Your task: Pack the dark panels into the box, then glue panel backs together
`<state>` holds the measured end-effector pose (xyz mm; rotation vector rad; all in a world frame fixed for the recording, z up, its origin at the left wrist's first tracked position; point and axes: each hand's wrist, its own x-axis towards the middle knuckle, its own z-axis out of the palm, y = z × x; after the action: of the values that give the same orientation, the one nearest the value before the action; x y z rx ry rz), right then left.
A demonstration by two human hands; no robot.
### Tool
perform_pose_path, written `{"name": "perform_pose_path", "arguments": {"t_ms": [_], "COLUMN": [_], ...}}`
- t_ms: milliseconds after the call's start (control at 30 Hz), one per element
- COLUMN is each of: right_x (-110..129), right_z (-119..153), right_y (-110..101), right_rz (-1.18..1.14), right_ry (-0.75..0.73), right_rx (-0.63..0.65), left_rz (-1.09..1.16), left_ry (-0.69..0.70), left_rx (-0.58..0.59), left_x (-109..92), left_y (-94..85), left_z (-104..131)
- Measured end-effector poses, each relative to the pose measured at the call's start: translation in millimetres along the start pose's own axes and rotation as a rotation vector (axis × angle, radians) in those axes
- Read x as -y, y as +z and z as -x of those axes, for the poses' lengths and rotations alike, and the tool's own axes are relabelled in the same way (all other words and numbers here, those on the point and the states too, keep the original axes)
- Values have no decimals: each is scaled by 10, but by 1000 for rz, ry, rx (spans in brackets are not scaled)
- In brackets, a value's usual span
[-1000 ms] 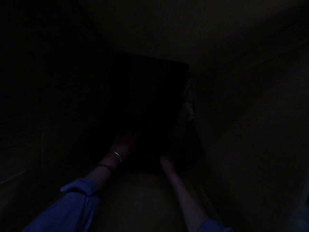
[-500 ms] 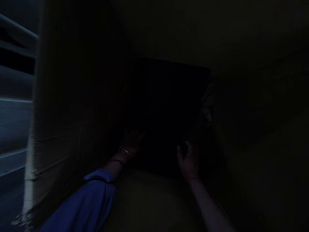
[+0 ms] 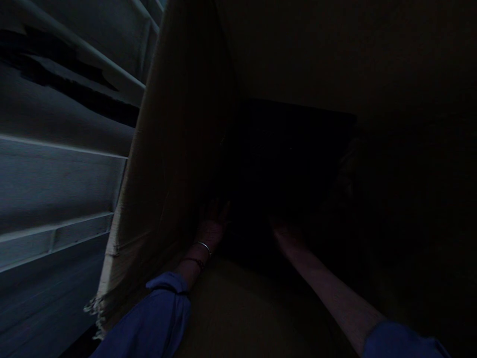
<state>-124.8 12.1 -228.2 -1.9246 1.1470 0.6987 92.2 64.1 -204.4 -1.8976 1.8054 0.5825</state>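
Both of my arms reach down into a deep cardboard box (image 3: 246, 308), very dimly lit. Near its left wall, my left hand (image 3: 212, 226) rests with fingers spread against a near-black mass (image 3: 290, 169) whose kind the darkness hides. A silver bangle and a dark band circle that wrist, above a blue sleeve (image 3: 160, 308). To the right, my right hand (image 3: 288, 236) lies at the same dark mass. Shadow swallows its fingers, so whether it grips anything does not show.
The box's left wall (image 3: 149, 164) ends in a pale, frayed edge. Beyond it stand grey ribbed panels (image 3: 70, 184) with a dark strip (image 3: 78, 94) across them. A faint crumpled shape (image 3: 346, 169) sits at the right of the dark mass.
The view has swung left, showing more of the grey panels. My right hand has turned and moved closer to my left, its fingers now lost in shadow. My left hand stays spread.
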Motion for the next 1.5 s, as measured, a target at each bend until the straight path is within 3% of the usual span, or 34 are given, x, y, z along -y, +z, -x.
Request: {"name": "perform_pose_path", "arguments": {"t_ms": [167,267,333,400,500,600,700,833,1000,1100,1200,1333,1400,1500], "right_x": [-46,42,90,109,128,190,239,179,111,122,166,376,547,800], "right_z": [104,59,17,8,107,283,365,231,72,83,173,323,324,228], "right_y": [58,54,22,-30,-114,-129,-51,-2,-155,-190,-129,62,164,256], "right_rz": [-27,-29,-15,7,12,-26,-38,8,78,159,201,118,64,18], "right_ry": [71,82,50,31,25,-1,-70,-23,-60,-78,-120,-310,-393,-317], "right_rx": [-72,-76,-78,-45,-19,-199,-298,-202,-126,-168,-290,-424,-384,-296], "left_rz": [32,52,141,370,839,1072,1171,1300,1425,1499,1551,1575,1571,1551], "left_ry": [75,5,-176,-434,-799,-956,-1009,-1030,-1069,-1104,-1125,-1127,-1135,-1163], "left_rx": [-7,-99,-190,-235,-149,-61,-86,-106,-101,-64,-17,-19,-24,-17], "left_x": [-120,-48,3,33,55,81,90,32,-104,-123,-85,-63,-71,-78], "left_y": [22,-39,-111,-176,-198,-134,-64,-43,-72,-79,-85,-105,-116,-134], "left_z": [71,157,219,261,241,130,17,1,140,165,122,79,78,77]}}
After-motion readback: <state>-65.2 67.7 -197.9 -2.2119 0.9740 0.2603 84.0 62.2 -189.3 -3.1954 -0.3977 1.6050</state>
